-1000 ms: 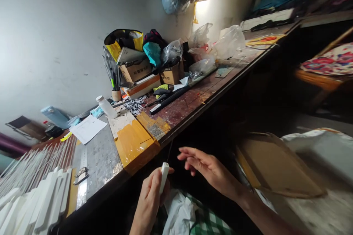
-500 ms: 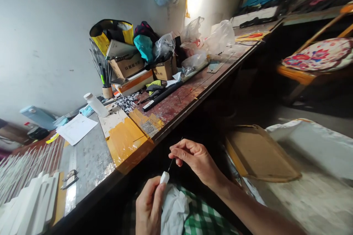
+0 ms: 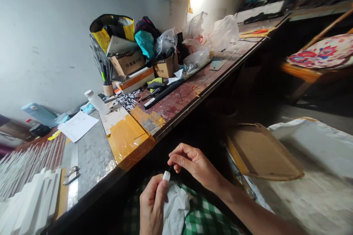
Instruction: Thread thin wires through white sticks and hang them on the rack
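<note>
My left hand is closed around a small white block-like piece, whose squared end sticks up past the thumb. Its lower part is hidden in my palm. Just above and to the right, my right hand pinches a thin dark wire-like rod between thumb and fingertips. The rod points down to the end of the white piece; whether it goes inside is too small to tell. A crumpled white cloth lies on my lap, over green checked fabric, below both hands.
Along the left runs a workbench with an orange-taped edge. On it are white bars, thin pale rods, a paper sheet, a white bottle and cardboard boxes. A cardboard tray is at right.
The right hand has lowered slightly toward the white piece, and less of the dark rod shows between them. My left hand keeps its hold, and the view has shifted slightly.
</note>
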The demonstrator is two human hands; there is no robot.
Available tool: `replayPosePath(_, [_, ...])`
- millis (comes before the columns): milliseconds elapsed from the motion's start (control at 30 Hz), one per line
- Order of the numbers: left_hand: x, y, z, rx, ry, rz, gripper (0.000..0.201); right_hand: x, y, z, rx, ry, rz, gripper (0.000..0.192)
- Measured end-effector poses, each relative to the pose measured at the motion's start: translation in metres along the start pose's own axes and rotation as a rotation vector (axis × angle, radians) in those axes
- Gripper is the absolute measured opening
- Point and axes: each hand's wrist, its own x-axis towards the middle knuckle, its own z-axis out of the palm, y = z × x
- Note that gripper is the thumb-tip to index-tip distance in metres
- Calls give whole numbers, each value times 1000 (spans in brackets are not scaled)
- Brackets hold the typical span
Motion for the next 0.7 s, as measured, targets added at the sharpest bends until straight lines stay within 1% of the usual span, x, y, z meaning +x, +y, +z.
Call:
replayPosePath(67, [0,0,-1,-7,-9,-16,33,1,-4,-4,17,-78,12,24])
replayPosePath(100, [-1,0,-2,2,-7,-13,33,2,-6,-5,19,-91,17,23])
replayPosePath(133, [-1,0,-2,17,2,-2,33,3,-7,-6,14,-85,20,23])
replayPosePath(200, [-2,2,-1,54,32,29,31,3,-8,-7,-17,-26,14,23])
replayPosePath(267, [-4,4,0,87,74,65,30,2,-7,-5,-65,29,2,24])
replayPosePath(333, [-5,5,2,109,117,90,30,1,-5,-3,-108,57,-10,26])
replayPosePath(500, [-5,5,6,112,167,101,34,-2,1,3,-119,37,8,28])
replayPosePath(600, [-3,1,4,56,164,77,38,5,1,1,-155,-36,23,28])
replayPosePath(633, [-3,-1,2,27,162,56,40,11,0,0,-212,-60,-12,28])
replayPosePath(667, [-2,-2,-1,-8,159,27,41,19,-2,-3,-305,-71,-86,28])
replayPosePath(700, [-1,-4,-4,-44,161,-9,43,30,-3,-5,-447,-67,-199,26])
